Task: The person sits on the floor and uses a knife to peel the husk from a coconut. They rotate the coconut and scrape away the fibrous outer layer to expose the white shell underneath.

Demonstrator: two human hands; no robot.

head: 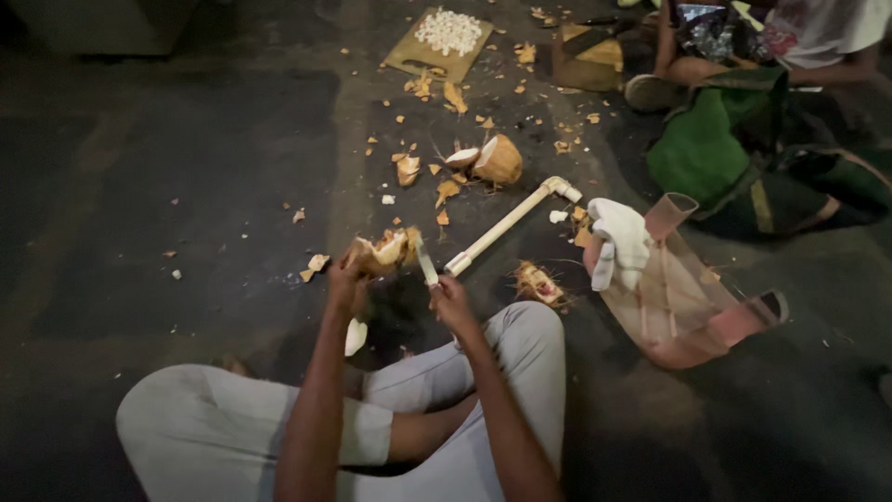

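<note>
Knees in pale grey trousers (279,437) fill the near edge of the dark floor (167,204), where a person sits cross-legged. Just beyond them, the left hand (347,279) is closed around a broken coconut piece (386,249), brown husk outside and white flesh showing. The right hand (452,302) is closed around the handle of a small knife (426,262), whose blade points up and touches the coconut piece. A white pipe (509,223) with an elbow joint lies on the floor just beyond the right hand, slanting away to the right. Near the right knee lies a fibrous husk scrap (539,282), and beside it a tipped pink plastic stool (683,297) with a white cloth (621,240) on it. Farther out sits a split coconut half (497,159) among scattered shell chips (446,191). Toward the far edge, a cutting board (437,45) carries a heap of small white pieces (450,31). At the far right corner another person (771,112) sits, partly out of view.
</note>
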